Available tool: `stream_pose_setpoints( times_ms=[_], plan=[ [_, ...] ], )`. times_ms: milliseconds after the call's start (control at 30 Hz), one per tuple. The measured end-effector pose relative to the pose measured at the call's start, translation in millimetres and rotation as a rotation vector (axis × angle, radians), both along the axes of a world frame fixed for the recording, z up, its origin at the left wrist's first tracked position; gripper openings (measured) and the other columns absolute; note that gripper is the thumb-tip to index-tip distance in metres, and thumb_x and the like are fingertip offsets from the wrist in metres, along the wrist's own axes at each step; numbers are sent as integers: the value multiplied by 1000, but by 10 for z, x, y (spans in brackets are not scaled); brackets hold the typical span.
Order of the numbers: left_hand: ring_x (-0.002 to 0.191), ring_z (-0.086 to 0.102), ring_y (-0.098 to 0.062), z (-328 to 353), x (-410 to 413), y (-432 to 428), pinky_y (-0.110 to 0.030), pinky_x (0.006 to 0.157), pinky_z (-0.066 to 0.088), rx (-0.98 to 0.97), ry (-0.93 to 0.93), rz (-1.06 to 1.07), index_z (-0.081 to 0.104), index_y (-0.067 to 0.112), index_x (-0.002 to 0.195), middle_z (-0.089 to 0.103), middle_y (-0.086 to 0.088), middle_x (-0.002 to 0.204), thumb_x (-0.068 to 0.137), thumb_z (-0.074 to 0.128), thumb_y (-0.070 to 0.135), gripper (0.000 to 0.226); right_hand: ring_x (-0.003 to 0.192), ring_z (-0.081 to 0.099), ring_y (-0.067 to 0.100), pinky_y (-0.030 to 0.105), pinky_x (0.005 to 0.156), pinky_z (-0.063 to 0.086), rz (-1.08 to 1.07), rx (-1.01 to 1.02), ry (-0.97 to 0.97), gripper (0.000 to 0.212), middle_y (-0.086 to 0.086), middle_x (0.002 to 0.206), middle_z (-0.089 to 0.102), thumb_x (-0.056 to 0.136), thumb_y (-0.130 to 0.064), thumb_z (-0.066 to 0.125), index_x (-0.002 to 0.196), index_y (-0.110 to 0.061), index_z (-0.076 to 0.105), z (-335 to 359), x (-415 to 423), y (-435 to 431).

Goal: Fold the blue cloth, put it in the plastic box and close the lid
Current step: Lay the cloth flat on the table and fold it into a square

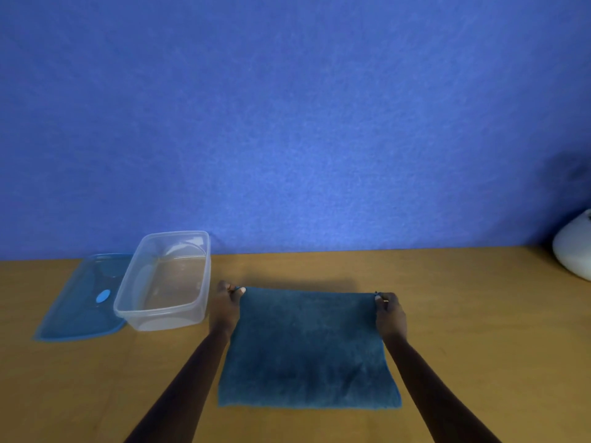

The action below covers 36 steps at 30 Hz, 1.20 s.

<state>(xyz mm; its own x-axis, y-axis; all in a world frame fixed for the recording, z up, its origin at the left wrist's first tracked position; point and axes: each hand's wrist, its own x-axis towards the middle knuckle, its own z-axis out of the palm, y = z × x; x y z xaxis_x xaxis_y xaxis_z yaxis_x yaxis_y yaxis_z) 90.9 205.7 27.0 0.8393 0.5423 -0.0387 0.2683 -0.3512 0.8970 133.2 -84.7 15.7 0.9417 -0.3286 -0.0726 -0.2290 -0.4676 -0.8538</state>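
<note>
The blue cloth (308, 350) lies spread flat on the wooden table, a rough square in front of me. My left hand (226, 306) pinches its far left corner between thumb and fingers. My right hand (390, 313) pinches the far right corner the same way. The clear plastic box (163, 282) stands open and empty to the left of the cloth, close to my left hand. Its blue translucent lid (80, 302) lies flat on the table, left of the box and partly behind it.
The wooden table (479, 314) runs back to a blue wall (287, 123). A white rounded object (575, 247) sits at the far right edge, against the wall.
</note>
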Motion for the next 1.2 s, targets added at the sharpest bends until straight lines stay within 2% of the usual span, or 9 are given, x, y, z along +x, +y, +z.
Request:
stream_pose_setpoints(
  times_ms=[133, 300, 433, 533, 667, 833, 1033, 1133, 1200],
  plan=[
    [100, 58, -38, -104, 41, 4, -37, 80, 41, -94, 66, 41, 48, 2, 90, 60, -26, 98, 93, 52, 12, 12, 105, 56, 40, 39, 81, 44, -6, 29, 40, 29, 29, 114, 62, 98, -14, 42, 117, 5, 53, -57, 45, 24],
    [116, 55, -37, -238, -30, -4, -42, 98, 43, -167, 144, -51, 46, -10, 123, 57, -28, 124, 90, 55, 1, 36, 105, 59, 38, 36, 79, 45, 30, 56, 154, 32, 25, 116, 64, 93, -14, 52, 123, -2, 49, -148, -2, 24],
    [117, 54, -38, -215, -59, -10, -47, 102, 42, -199, 69, -53, 46, -8, 124, 57, -27, 125, 88, 52, -6, 36, 103, 61, 37, 42, 83, 50, 30, 70, 164, 34, 24, 114, 65, 91, -7, 54, 125, -4, 50, -168, -37, 9],
    [116, 55, -37, -178, -19, -25, -50, 103, 44, -200, 36, -44, 48, -8, 121, 58, -26, 124, 90, 53, -2, 33, 106, 59, 36, 34, 81, 45, 8, 70, 135, 31, 24, 116, 64, 91, -6, 54, 122, 0, 55, -133, 0, 13],
    [108, 58, -38, -175, 54, -37, -46, 93, 46, -96, 49, -2, 53, -9, 111, 63, -27, 113, 89, 54, 2, 25, 106, 58, 35, 25, 75, 35, -26, 38, 98, 24, 24, 115, 64, 91, -4, 53, 112, 6, 59, -147, 16, 28],
    [89, 60, -40, -214, 67, -77, -34, 68, 36, 98, 81, -6, 53, -1, 93, 64, -25, 88, 89, 55, 5, 8, 105, 58, 37, 28, 73, 37, -24, 2, 145, 25, 25, 115, 63, 94, -8, 49, 114, 4, 54, -185, 6, 75],
    [102, 58, -40, -275, 12, -147, -46, 84, 46, 217, 115, -18, 52, -3, 115, 64, -26, 109, 92, 53, 8, 26, 111, 57, 38, 37, 82, 45, 17, -98, 170, 29, 25, 121, 60, 94, -9, 47, 121, 2, 45, -169, -16, 138],
    [110, 53, -42, -217, -13, -184, -47, 92, 44, 262, 132, -20, 47, -5, 124, 55, -30, 120, 91, 54, 12, 38, 116, 51, 42, 43, 88, 45, 28, -140, 149, 43, 28, 129, 51, 92, -8, 50, 133, -1, 37, -112, -57, 197],
    [116, 48, -41, -161, -69, -271, -46, 98, 42, 406, 150, -56, 40, -4, 132, 47, -29, 129, 92, 54, 17, 47, 125, 42, 41, 45, 97, 41, 35, -268, 137, 54, 24, 137, 42, 91, -12, 53, 140, -6, 32, -79, -127, 260]
  ],
)
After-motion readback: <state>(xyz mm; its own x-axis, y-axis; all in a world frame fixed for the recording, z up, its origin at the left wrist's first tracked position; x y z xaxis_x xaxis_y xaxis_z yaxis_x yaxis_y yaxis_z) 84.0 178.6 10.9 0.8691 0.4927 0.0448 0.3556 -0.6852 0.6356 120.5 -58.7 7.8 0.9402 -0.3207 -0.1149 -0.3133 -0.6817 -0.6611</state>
